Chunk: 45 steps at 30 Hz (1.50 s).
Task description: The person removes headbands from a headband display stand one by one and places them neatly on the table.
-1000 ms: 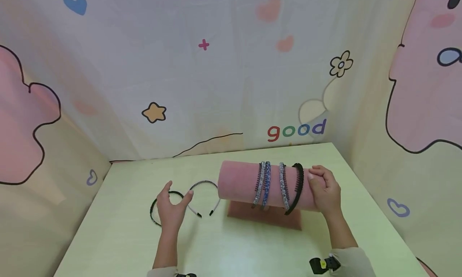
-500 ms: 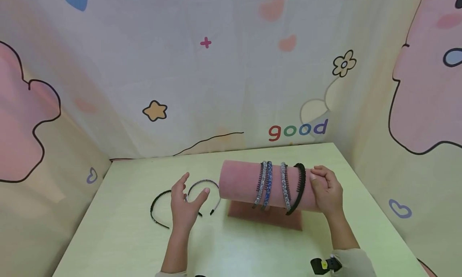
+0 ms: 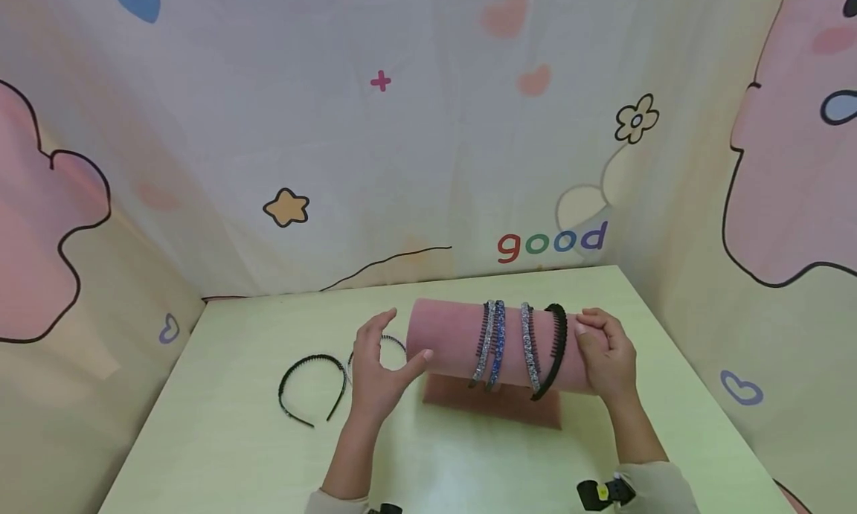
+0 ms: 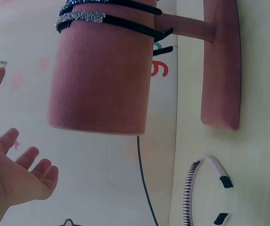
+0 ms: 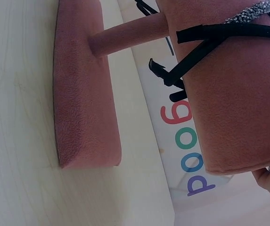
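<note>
A pink plush headband stand [image 3: 442,339] has a horizontal roll raised on a short post over a flat base [image 3: 492,404]. Around the roll sit a silver glitter headband [image 3: 483,343], a blue one [image 3: 498,343], another silver one [image 3: 529,347] and a black one [image 3: 559,350] at the right. My right hand [image 3: 608,359] grips the roll's right end, thumb in front. My left hand [image 3: 378,376] is spread at the roll's left end, thumb overlapping it in the head view. The left wrist view shows this hand [image 4: 12,169] apart from the roll, holding nothing.
On the table [image 3: 221,425], left of the stand, lies a black headband [image 3: 283,395]. A white headband [image 4: 213,165] with dark tips lies beside it, partly hidden by my left hand in the head view. A printed curtain [image 3: 428,164] encloses the table's back and sides.
My left hand has moved right, from over the headbands on the table to the roll's left end. My right hand keeps its grip and the stand stays in place.
</note>
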{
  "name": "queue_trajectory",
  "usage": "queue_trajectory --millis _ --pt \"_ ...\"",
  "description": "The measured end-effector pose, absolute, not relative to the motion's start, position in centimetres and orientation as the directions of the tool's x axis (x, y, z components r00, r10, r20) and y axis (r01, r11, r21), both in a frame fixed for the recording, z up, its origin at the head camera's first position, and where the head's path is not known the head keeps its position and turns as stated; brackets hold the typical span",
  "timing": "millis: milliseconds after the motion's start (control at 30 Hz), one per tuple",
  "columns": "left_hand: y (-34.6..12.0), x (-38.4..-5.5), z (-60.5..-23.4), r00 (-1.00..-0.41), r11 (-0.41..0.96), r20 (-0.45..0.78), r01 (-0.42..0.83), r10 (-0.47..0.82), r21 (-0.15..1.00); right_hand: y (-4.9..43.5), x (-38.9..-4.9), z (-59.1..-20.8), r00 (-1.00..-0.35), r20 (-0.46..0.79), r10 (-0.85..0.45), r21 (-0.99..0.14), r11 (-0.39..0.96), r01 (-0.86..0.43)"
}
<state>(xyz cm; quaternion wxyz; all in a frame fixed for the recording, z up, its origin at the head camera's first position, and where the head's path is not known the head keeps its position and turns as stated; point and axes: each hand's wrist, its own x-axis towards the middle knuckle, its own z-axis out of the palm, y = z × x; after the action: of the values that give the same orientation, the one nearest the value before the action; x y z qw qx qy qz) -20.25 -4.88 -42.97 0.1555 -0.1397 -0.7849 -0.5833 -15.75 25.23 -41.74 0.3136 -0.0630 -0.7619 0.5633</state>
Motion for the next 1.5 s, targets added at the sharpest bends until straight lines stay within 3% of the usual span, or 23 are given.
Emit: queue_trajectory --millis 433,733,933,1067,1333,1500 --pt "-1.9 -20.9 -41.6 -0.831 0.235 0.53 0.556 0.17 0.797 25.6 -15.9 -41.7 -0.794 0.407 0.451 -0.9 0.346 -0.265" --pt "-0.4 -22.6 -40.4 -0.792 0.351 0.469 0.599 0.391 0.72 26.6 -16.9 -42.8 -0.809 0.374 0.454 -0.913 0.335 -0.234" --pt "0.5 -23.5 -40.0 -0.727 0.361 0.472 0.669 0.499 0.649 27.4 -17.6 -44.5 -0.824 0.326 0.464 -0.925 0.335 -0.178" --pt "1.0 -24.0 -39.4 -0.705 0.431 0.407 0.69 0.58 0.581 26.2 -16.5 -43.1 -0.815 0.356 0.458 -0.911 0.363 -0.194" --pt "1.3 -24.7 -39.1 -0.749 0.589 0.161 0.617 0.642 0.523 25.0 -15.8 -42.0 -0.801 0.408 0.438 -0.895 0.365 -0.256" --pt "1.3 -24.8 -38.9 -0.725 0.593 0.126 0.639 0.678 0.489 25.1 -15.9 -42.1 -0.795 0.406 0.451 -0.895 0.372 -0.246"
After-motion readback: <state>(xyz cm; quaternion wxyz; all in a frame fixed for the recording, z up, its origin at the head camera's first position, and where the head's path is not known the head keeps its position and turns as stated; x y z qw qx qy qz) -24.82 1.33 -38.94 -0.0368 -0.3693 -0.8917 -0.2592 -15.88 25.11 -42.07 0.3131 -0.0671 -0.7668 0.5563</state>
